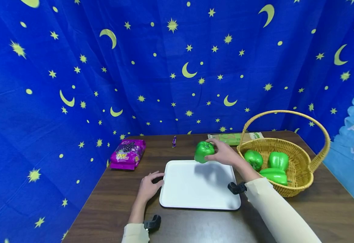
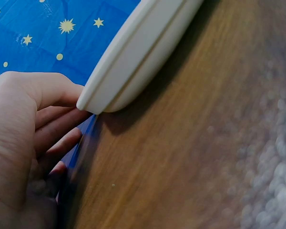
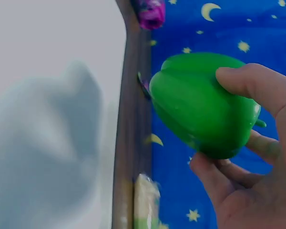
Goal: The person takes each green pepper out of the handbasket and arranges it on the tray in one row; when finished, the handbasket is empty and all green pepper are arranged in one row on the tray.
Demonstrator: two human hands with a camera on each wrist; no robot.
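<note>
1 green pepper (image 1: pixel 203 153) in R hand (image 1: pixel 224 153), fingers curled round it, held up nr far edge of white tray (image 1: pixel 192 192); L hand (image 1: pixel 148 187) fingers relaxed, slightly apart, touching tray's L rim.

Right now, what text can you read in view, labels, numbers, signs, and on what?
"00", with unclear marks beside it: shiny purple plastic bag; its smaller print is unreadable.
"A": light-blue scalloped panel at the right edge; the script below it is illegible.
Flat green-and-tan packet: print too small to read.
Tiny purple wrapped item: too small to tell.
Glossy green bell pepper in the right hand: no text visible.
</note>
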